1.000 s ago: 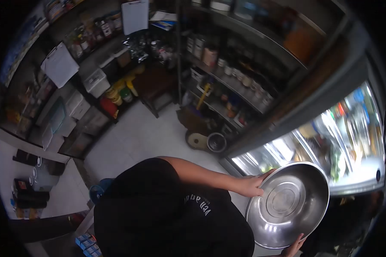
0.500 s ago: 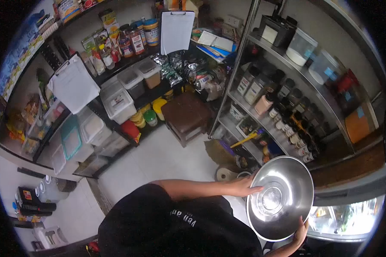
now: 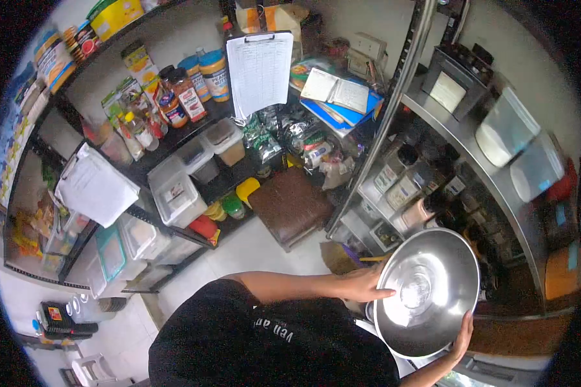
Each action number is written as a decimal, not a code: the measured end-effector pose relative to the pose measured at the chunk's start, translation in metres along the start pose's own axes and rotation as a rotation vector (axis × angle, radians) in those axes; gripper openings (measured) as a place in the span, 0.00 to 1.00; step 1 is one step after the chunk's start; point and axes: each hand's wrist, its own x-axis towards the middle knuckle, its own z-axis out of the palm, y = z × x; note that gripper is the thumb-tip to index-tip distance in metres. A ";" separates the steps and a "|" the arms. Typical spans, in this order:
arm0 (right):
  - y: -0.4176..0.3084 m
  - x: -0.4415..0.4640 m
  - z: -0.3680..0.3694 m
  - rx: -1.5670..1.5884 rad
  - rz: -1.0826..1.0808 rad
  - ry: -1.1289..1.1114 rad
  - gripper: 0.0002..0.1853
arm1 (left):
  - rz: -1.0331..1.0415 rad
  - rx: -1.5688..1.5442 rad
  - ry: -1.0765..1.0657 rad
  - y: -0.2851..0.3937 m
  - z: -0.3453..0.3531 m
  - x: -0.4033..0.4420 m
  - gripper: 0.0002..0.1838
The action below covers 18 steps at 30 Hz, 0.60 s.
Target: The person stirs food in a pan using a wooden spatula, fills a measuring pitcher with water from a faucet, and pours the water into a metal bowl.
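Observation:
A large, round steel bowl (image 3: pixel 426 293) is tilted with its shiny inside facing the camera. My left hand (image 3: pixel 366 285) grips its left rim, the thumb lying over the edge and the other fingers hidden behind. At the lower right rim, my right hand (image 3: pixel 461 338) is closed around the bowl's outer side. Nothing can be made out inside the bowl apart from bright reflections.
A brown stool (image 3: pixel 292 205) stands on the floor ahead. Metal shelves (image 3: pixel 458 132) with jars and tubs rise at the right. Dark shelves with jars, containers and hanging clipboards (image 3: pixel 261 74) line the left and back. The lit fridge shows at the bottom right.
The view has swung right-to-left away from the lit fridge, toward the shelves and stool, which now appear larger. Both hands have kept hold of the bowl throughout.

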 end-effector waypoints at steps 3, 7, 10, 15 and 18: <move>-0.055 0.008 0.020 0.144 0.039 -0.030 0.32 | 0.039 -0.075 0.105 -0.008 -0.025 0.012 0.34; -0.074 0.031 0.038 0.165 -0.050 -0.067 0.32 | 0.204 -0.139 0.235 -0.031 -0.059 0.025 0.25; -0.103 0.014 0.059 0.091 0.040 0.008 0.33 | 0.259 -0.218 0.149 -0.051 -0.089 0.032 0.21; -0.152 -0.051 0.111 -0.021 0.272 0.342 0.33 | 0.273 -0.316 -0.046 -0.074 -0.143 0.041 0.19; -0.161 -0.067 0.120 0.089 0.242 0.200 0.33 | -0.011 -0.354 -0.360 -0.062 -0.189 0.044 0.21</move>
